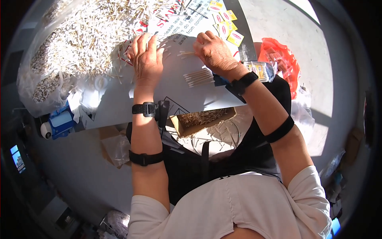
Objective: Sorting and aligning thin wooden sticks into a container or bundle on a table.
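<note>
My left hand [147,57] rests palm down at the right edge of a big loose pile of cotton swabs [83,44], its fingers stretched and apart. To its right, my right hand [215,51] is closed, fingertips bent down toward the tabletop. A few cotton swabs [186,53] stick out leftward from under its curled fingers. Just below that hand lies a neat row of cotton swabs [198,77], side by side on the white printed table surface [171,89]. Several small yellow-and-white cards [225,28] lie beyond my right hand.
Clear packs with yellow labels [256,71] sit by my right wrist. Past the table's right edge is a red plastic bag [282,61] of packs. An open cardboard box [185,129] of swabs is below the near edge. A blue-and-white object [61,123] stands at the left corner.
</note>
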The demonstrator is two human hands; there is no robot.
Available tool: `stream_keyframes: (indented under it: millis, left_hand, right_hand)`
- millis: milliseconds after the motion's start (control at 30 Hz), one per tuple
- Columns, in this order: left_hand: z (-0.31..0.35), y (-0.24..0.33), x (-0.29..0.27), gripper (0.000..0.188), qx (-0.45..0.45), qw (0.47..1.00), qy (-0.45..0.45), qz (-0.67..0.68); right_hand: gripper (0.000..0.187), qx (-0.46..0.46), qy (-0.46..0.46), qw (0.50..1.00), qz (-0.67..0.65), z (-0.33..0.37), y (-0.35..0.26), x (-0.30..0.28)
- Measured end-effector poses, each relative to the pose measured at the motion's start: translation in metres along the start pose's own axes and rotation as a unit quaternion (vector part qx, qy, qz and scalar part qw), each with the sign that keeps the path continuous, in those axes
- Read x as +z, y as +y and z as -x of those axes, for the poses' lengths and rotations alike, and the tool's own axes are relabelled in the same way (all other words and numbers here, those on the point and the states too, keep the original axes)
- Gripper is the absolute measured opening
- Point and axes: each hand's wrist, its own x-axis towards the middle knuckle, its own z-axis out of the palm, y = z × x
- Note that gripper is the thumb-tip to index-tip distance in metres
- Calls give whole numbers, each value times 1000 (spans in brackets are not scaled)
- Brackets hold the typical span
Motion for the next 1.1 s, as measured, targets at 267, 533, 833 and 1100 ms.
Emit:
stream_keyframes:
  millis: [267, 533, 833, 1100]
  left_hand:
    - [-54, 1, 18, 11, 53, 987, -150, -13]
    - [5, 70, -36, 13, 13, 973, -141, 181]
    - [69, 120, -52, 19, 9, 927, -254, 276]
    - [26, 71, -12, 19, -188, 928, -92, 310]
  right_hand:
    - [15, 64, 0, 992, -113, 15, -9, 1]
    - [10, 48, -2, 983, -176, 11, 9, 3]
    - [7, 97, -29, 973, -207, -3, 11, 4]
    - [8, 106, -23, 972, -208, 1, 13, 4]
